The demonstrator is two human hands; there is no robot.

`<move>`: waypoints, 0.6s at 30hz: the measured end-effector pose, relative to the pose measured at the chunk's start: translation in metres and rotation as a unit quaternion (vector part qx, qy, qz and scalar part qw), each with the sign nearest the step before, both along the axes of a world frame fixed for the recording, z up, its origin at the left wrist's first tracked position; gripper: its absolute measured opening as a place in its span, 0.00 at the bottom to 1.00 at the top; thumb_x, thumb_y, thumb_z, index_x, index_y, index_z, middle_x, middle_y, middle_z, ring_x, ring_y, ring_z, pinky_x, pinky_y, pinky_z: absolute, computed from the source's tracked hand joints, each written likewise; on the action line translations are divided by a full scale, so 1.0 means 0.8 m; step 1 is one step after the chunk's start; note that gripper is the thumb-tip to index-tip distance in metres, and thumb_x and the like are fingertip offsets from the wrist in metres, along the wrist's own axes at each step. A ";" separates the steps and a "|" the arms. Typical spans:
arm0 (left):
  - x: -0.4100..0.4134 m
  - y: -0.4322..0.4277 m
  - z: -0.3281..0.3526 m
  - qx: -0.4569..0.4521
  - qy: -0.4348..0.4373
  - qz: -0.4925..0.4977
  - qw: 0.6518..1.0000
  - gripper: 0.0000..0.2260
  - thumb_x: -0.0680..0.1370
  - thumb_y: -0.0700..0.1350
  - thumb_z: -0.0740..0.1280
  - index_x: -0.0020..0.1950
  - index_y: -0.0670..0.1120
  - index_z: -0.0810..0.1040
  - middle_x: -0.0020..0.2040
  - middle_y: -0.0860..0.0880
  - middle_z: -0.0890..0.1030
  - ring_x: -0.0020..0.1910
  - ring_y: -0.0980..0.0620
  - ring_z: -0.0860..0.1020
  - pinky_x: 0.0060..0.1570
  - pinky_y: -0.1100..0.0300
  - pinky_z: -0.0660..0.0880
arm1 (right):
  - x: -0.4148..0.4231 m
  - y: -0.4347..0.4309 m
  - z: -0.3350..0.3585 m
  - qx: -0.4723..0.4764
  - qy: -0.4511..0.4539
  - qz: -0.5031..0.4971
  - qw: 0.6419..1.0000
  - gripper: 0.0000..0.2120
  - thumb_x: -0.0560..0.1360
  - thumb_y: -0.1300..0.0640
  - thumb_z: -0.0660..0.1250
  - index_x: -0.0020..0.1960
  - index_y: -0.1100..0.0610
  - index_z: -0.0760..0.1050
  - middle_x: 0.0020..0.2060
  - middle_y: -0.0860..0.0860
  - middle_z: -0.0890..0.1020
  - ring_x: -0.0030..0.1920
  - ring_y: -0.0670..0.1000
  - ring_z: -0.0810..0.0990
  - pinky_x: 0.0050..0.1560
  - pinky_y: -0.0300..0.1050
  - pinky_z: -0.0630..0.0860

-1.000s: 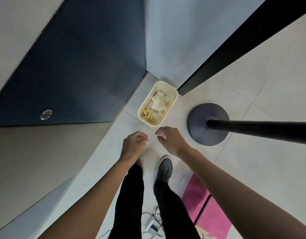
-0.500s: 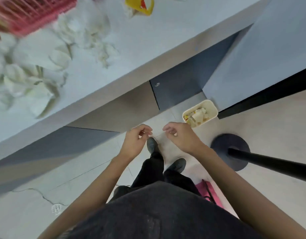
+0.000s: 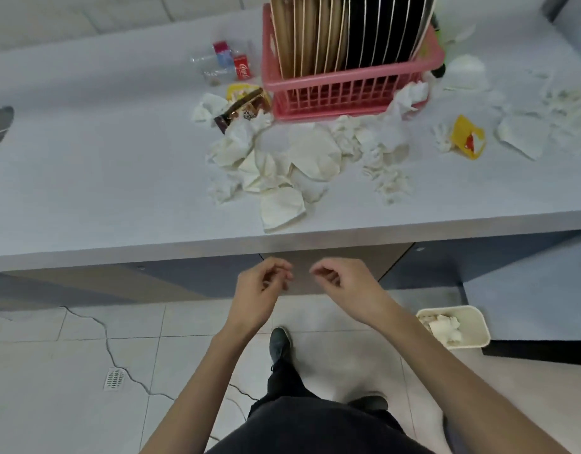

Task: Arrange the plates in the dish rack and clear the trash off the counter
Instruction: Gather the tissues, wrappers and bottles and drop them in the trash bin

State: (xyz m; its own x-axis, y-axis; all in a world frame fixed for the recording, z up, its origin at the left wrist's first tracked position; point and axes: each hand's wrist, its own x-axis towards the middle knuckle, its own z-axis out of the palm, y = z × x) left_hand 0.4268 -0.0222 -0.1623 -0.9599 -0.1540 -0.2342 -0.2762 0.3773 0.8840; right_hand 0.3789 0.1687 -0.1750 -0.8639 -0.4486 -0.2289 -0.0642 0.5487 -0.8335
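A pink dish rack [image 3: 348, 83] stands at the back of the white counter [image 3: 102, 158], filled with several upright tan and black plates [image 3: 348, 31]. Crumpled white tissues [image 3: 282, 165] lie heaped in front of the rack. A brown snack wrapper [image 3: 241, 108], a yellow wrapper [image 3: 467, 137] and a crushed plastic bottle [image 3: 223, 62] also lie there. My left hand [image 3: 259, 296] and my right hand [image 3: 344, 290] hover below the counter's front edge, fingers loosely curled, holding nothing. A cream trash bin [image 3: 472, 335] with tissues inside sits on the floor to the right.
More tissues [image 3: 525, 132] are scattered at the counter's right end. Blue and wood cabinet fronts [image 3: 184, 276] run under the counter. The tiled floor has a crack and a drain grate [image 3: 114, 378]. My legs and shoes [image 3: 279, 345] are below.
The view has swung up from the trash bin on the floor to the counter. Both hands stay empty and have risen toward the counter edge.
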 end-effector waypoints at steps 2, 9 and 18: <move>-0.014 -0.039 0.008 0.007 0.006 0.008 1.000 0.11 0.80 0.34 0.62 0.49 0.47 0.82 0.42 0.49 0.85 0.38 0.55 0.81 0.40 0.69 0.73 | -0.020 -0.035 0.012 -0.003 0.001 -0.003 1.000 0.08 0.79 0.58 0.66 0.54 0.52 0.81 0.45 0.45 0.83 0.43 0.41 0.78 0.44 0.30 0.72; -0.079 -0.160 0.017 0.007 0.036 -0.004 0.999 0.11 0.81 0.35 0.61 0.48 0.45 0.82 0.40 0.50 0.84 0.38 0.53 0.82 0.40 0.66 0.76 | -0.090 -0.146 0.043 -0.021 0.019 -0.027 0.999 0.07 0.78 0.59 0.66 0.51 0.51 0.81 0.41 0.47 0.82 0.40 0.46 0.80 0.43 0.37 0.77; -0.231 -0.295 0.024 -0.098 0.110 -0.022 0.989 0.10 0.78 0.34 0.63 0.52 0.47 0.80 0.46 0.53 0.84 0.43 0.57 0.81 0.45 0.71 0.74 | -0.179 -0.259 0.053 0.126 0.172 0.045 0.976 0.12 0.77 0.60 0.66 0.61 0.55 0.78 0.54 0.49 0.75 0.45 0.50 0.78 0.47 0.45 0.75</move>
